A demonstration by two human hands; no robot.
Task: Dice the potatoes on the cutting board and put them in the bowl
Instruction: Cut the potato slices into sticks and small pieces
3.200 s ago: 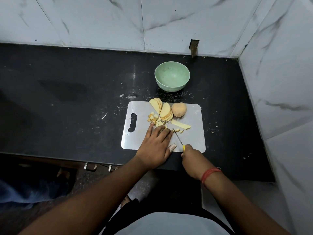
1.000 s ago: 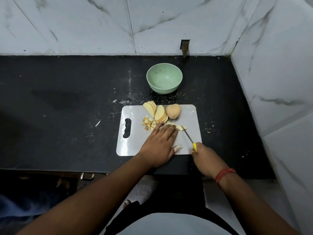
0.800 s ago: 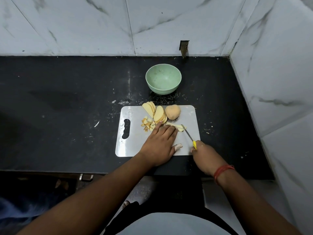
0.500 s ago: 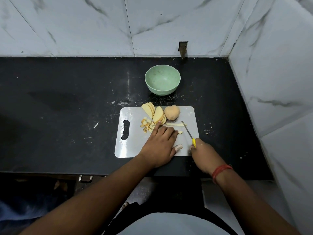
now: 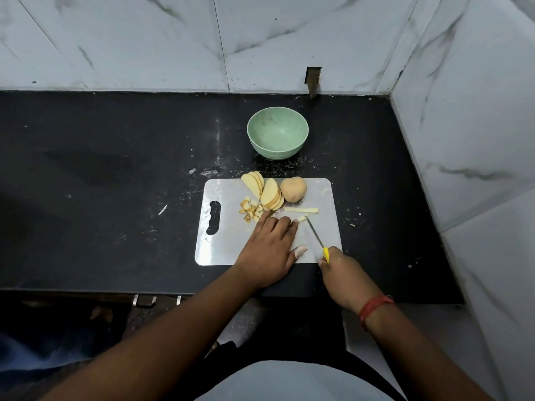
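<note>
Head view: the left hand (image 5: 267, 250) lies flat on the white cutting board (image 5: 327, 233), fingers straight and together, fingertips over a short potato stick (image 5: 301, 218). The right hand (image 5: 344, 273) grips the yellow-handled knife (image 5: 317, 237), its blade angled toward that stick, tip just beside it. A longer potato strip (image 5: 300, 210) lies apart, nearer the far edge. Diced pieces (image 5: 250, 209), fanned slices (image 5: 267, 192) and 1 rounded potato piece (image 5: 293, 189) sit at the board's far side. The green bowl (image 5: 277, 137) stands beyond the board on the black counter (image 5: 115, 169).
</note>
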